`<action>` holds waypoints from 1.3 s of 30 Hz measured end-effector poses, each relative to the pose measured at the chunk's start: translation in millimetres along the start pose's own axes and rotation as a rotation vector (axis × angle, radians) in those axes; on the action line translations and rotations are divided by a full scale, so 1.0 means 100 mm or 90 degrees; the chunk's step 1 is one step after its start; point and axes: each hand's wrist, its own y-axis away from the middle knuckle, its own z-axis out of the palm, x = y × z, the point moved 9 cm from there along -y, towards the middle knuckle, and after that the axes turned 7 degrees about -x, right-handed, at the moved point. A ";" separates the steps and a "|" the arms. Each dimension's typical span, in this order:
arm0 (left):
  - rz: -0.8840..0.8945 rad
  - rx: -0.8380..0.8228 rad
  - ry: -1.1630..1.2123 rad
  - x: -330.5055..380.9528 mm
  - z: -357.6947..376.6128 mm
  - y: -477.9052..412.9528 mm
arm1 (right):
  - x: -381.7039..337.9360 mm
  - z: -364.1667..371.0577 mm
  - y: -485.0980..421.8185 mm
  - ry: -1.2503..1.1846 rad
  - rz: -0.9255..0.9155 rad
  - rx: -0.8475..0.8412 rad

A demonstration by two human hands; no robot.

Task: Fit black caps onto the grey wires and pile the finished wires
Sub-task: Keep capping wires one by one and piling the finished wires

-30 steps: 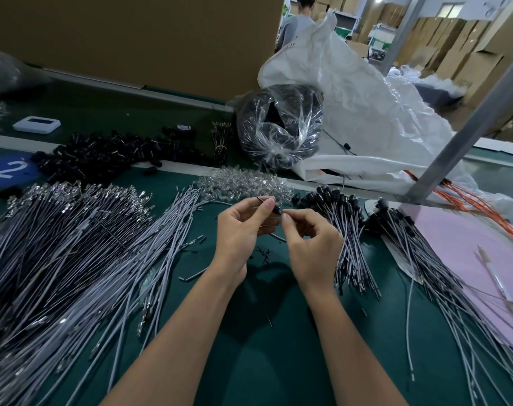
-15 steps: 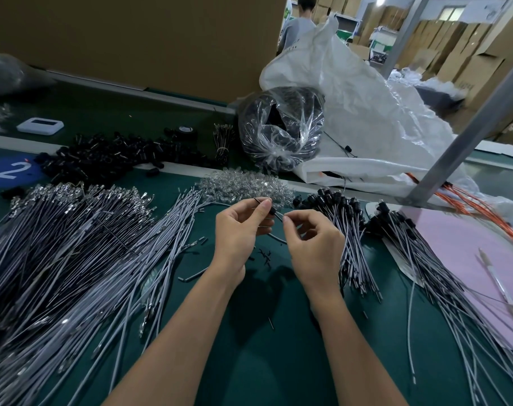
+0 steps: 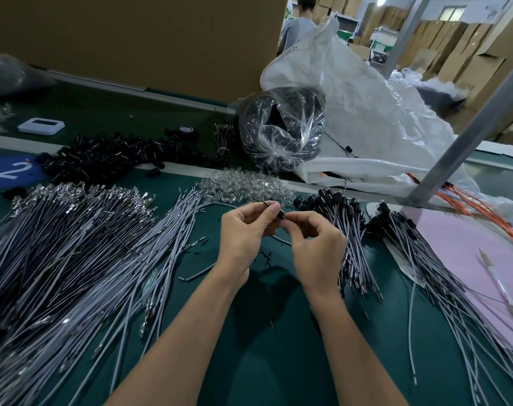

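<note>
My left hand [image 3: 245, 235] and my right hand [image 3: 314, 244] meet above the green table's middle. Between thumb and forefinger my left hand pinches a small black cap [image 3: 280, 213] with a thin pin sticking out up-left. My right hand pinches the end of a grey wire [image 3: 281, 240] right against the cap; the wire curves down behind my hands. A large spread of bare grey wires [image 3: 73, 259] covers the left. Capped wires lie in a pile [image 3: 346, 235] just right of my right hand, with a second pile [image 3: 425, 259] further right.
Loose black caps [image 3: 108, 159] heap at the back left, clear parts [image 3: 243, 187] behind my hands. A clear bag of black parts [image 3: 281, 133] and a white sack [image 3: 366, 112] stand behind. Pink paper [image 3: 484, 259] with a pen [image 3: 498, 285] lies right, under a slanted metal post [image 3: 466, 136].
My hands stay in place, and their fingertips have closed together so the wire end now meets the cap.
</note>
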 end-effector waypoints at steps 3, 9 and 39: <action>0.001 -0.003 0.002 0.02 0.00 0.00 | 0.00 -0.03 -0.01 -0.010 0.009 0.009; -0.005 -0.017 0.008 0.04 -0.01 0.00 | -0.06 -0.05 0.00 -0.011 -0.014 -0.002; 0.027 -0.008 -0.032 0.01 0.04 0.01 | -0.02 -0.01 0.01 0.067 -0.013 0.010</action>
